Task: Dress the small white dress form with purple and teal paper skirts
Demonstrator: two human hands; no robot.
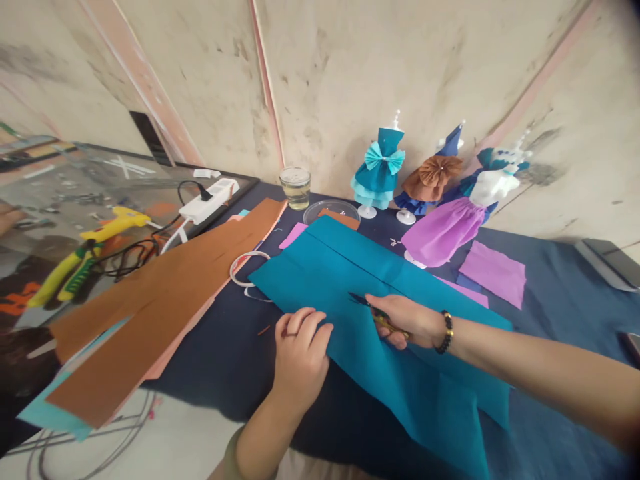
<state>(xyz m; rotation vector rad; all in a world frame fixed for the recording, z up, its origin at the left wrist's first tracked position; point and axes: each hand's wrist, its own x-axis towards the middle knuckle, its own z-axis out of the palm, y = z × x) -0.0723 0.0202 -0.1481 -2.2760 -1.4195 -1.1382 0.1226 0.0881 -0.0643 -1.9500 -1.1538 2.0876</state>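
Observation:
A large teal sheet (300, 267), cloth or paper, lies across the middle with its near end hanging toward me. My right hand (393, 319) is closed around scissors (360, 299) with yellowish handles and dark blades. The blades point left over the sheet, and a slit edge runs from them toward me. At the sheet's near left edge my left hand (303, 357) holds it with curled fingers; the fingertips press on the teal surface. Which part of the sheet lies under the fingers is hidden.
Brown sheets (185, 287) and a white ring (243, 267) lie left. Beyond them are a power strip (210, 200), yellow glue gun (115, 223) and green-handled pliers (65, 273). Small dressed mannequins (383, 167), a glass (295, 188) and purple pieces (493, 270) stand or lie behind and right.

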